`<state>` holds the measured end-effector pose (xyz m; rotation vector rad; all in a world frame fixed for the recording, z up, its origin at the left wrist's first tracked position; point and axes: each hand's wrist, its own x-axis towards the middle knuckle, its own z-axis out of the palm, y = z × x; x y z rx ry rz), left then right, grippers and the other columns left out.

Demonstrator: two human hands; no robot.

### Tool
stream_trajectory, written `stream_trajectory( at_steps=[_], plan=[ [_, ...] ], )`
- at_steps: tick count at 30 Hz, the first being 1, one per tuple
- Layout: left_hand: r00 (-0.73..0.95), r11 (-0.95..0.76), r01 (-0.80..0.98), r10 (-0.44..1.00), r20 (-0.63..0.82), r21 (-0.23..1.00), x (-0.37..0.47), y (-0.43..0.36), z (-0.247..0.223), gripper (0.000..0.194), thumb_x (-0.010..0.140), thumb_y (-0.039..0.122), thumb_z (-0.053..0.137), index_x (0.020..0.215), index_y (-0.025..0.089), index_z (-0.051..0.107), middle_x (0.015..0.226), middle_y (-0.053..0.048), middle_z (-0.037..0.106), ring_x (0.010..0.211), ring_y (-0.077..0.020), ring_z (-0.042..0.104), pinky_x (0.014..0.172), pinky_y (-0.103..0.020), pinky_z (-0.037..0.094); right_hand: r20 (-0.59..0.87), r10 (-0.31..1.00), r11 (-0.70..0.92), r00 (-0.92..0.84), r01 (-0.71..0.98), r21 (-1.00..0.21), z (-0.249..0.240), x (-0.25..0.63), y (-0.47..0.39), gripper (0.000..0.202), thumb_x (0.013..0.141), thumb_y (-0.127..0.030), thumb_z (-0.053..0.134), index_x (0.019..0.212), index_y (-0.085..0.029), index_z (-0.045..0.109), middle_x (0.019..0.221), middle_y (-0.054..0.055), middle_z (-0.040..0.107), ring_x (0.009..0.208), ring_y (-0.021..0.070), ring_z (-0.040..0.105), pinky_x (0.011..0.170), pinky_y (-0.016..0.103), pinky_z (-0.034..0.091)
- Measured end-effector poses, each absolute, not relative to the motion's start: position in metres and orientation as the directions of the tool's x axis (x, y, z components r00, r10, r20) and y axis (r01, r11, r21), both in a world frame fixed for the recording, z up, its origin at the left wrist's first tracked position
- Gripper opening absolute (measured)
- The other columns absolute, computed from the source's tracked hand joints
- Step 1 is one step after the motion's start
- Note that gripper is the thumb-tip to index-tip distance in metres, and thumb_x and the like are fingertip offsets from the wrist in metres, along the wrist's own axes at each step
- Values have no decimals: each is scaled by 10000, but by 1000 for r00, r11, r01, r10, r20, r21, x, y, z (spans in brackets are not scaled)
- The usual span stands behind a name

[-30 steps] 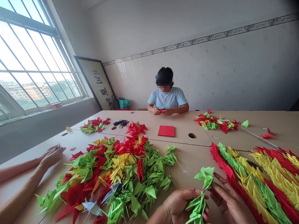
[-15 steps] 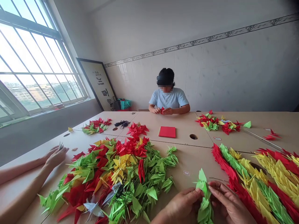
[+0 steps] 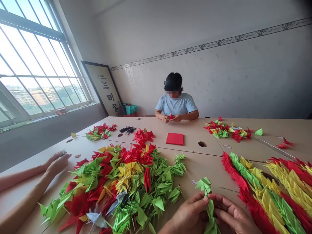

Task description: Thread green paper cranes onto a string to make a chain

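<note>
A string of green origami cranes (image 3: 210, 216) runs down between my two hands at the bottom right. My left hand (image 3: 188, 211) pinches it from the left, just under the top green crane (image 3: 204, 185), which tilts to the left. On the other side my right hand (image 3: 231, 209) has its fingers closed on the same string at about that height. The lower end of the string passes out of the picture. A thin needle-like wire (image 3: 229, 189) lies on the table beyond my right hand.
A large pile of paper cranes (image 3: 136, 175) spreads left of my hands; strung cranes (image 3: 268, 195) lie right. Red paper (image 3: 175, 138) and black cord (image 3: 128, 130) lie farther back. One person (image 3: 176, 100) folds red paper opposite; another person's hands (image 3: 57, 161) hold something grey at left.
The top green crane has gone from upright to tilted left. My right hand has shifted slightly left, nearer my left hand. The person opposite has turned the red paper.
</note>
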<state>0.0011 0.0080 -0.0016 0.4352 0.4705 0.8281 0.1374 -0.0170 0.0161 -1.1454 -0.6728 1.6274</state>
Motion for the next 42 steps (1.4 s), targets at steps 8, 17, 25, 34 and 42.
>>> stream_trajectory(
  at_steps=[8,17,25,34,42],
  plan=[
    [511,482,-531,838,-190,697,8,1,-1,702,549,396,808,1169,198,547,773,-6,621,665,-110,555,641,-209,384,-328,931,-365,-162,-350,-863,13,139,-16,513,659,-303,709,1144,-280,542,1041,25,695,952,250,637,826,350,494],
    [515,377,-449,850,-110,810,3,-3,3,615,612,441,761,1118,160,554,814,-15,604,674,-94,526,651,-201,383,-329,906,-423,-266,-535,-731,13,136,-17,622,676,-249,718,1228,-320,438,1029,18,693,950,225,640,813,342,486],
    [541,243,-453,839,48,857,5,-7,3,597,601,367,790,1106,156,553,958,-63,608,856,-160,555,773,-266,399,-279,934,-358,-225,-592,-722,5,137,-18,388,672,-177,694,1036,-276,602,920,-11,713,876,196,657,810,321,485],
    [551,453,-146,776,-308,879,-7,-17,-2,1114,431,437,847,1374,248,285,932,-37,577,737,-146,569,732,-318,414,-336,942,-234,-4,-724,-649,0,144,-13,468,529,-127,796,938,-291,638,688,-61,698,547,96,635,504,172,526],
    [572,550,-81,709,-413,831,-26,-36,-8,1067,448,240,843,1364,243,295,799,-16,597,673,-156,566,613,-271,391,-282,959,-165,24,-760,-628,-1,150,-8,534,485,-83,815,951,-278,641,748,-45,727,613,94,676,582,168,559]
  ],
)
